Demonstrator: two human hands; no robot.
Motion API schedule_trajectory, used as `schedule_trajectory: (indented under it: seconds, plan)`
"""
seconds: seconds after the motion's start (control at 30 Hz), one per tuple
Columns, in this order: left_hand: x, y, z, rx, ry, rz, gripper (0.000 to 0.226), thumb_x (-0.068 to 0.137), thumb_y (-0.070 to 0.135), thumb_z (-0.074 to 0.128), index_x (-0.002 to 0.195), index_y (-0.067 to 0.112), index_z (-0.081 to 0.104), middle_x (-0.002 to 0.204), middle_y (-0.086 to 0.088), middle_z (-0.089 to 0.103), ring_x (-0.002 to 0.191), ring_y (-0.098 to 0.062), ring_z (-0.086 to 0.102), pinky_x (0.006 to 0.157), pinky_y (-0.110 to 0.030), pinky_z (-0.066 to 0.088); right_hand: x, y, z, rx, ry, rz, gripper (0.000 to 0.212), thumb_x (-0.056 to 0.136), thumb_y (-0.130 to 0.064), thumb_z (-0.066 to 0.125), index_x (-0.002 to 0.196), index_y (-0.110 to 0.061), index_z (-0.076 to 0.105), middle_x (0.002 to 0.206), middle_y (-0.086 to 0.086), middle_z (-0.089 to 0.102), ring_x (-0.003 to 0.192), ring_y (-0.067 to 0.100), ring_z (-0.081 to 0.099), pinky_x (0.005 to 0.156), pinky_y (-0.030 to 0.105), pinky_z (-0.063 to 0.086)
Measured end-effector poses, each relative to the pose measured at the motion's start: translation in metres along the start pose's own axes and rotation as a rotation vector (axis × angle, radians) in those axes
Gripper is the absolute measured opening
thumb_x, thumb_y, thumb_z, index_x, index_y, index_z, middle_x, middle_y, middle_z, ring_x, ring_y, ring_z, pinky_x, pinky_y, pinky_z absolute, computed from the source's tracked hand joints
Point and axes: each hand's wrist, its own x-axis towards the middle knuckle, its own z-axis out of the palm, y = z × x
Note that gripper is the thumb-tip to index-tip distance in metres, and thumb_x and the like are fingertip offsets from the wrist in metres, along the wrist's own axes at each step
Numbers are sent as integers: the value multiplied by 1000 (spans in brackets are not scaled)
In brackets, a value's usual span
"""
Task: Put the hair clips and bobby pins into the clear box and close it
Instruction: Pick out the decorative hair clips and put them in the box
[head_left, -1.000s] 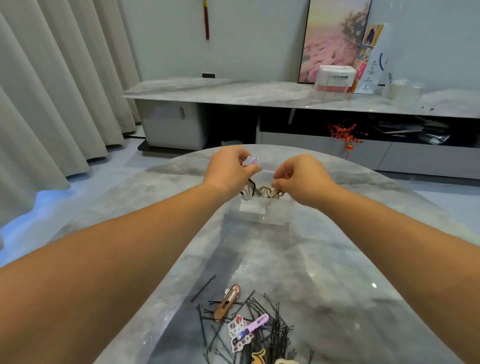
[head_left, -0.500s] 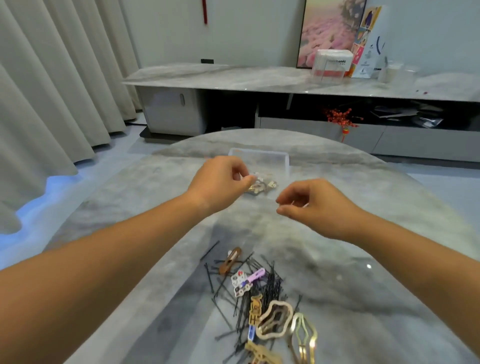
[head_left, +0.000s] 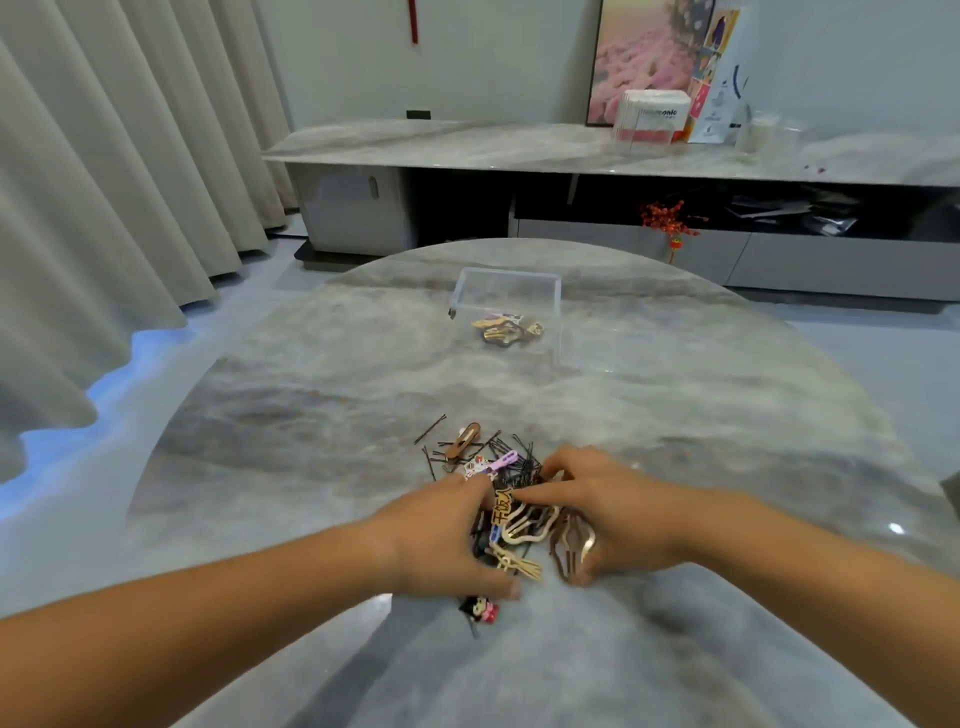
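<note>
Black bobby pins (head_left: 524, 467) partly hidden, seemingly.

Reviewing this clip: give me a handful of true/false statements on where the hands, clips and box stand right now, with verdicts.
1. Both hands are down on the pile of clips and bobby pins. True: the left hand and right hand flank the pile.
2. The clear box is empty. False: a few clips already lie in it.
3. The box is open. True: its top is uncovered.
4. The box sits between the hands. False: it stands further along the table, apart from both hands.
5. A brown clip lies at the pile's far edge. True.
</note>
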Motion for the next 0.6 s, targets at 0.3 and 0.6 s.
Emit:
schedule_trajectory:
  seconds: [0.3,0.6]
  plan:
    - [4,-1,9,-23,60,26,93,69,52,83,147,31,39,129,1,54,114,-18,54,83,-22,39,-4,1,10,227,97,80,50,72,-32,83,117,-30,64,105,-4,43,93,15,50,82,25,41]
    - [2,4,11,158,156,90,54,78,54,69,123,28,55,101,5,56,100,-20,56,75,-32,46,-4,2,12,367,152,104,25,71,-25,84,84,-24,62,68,-11,55,58,1,46,54,14,36]
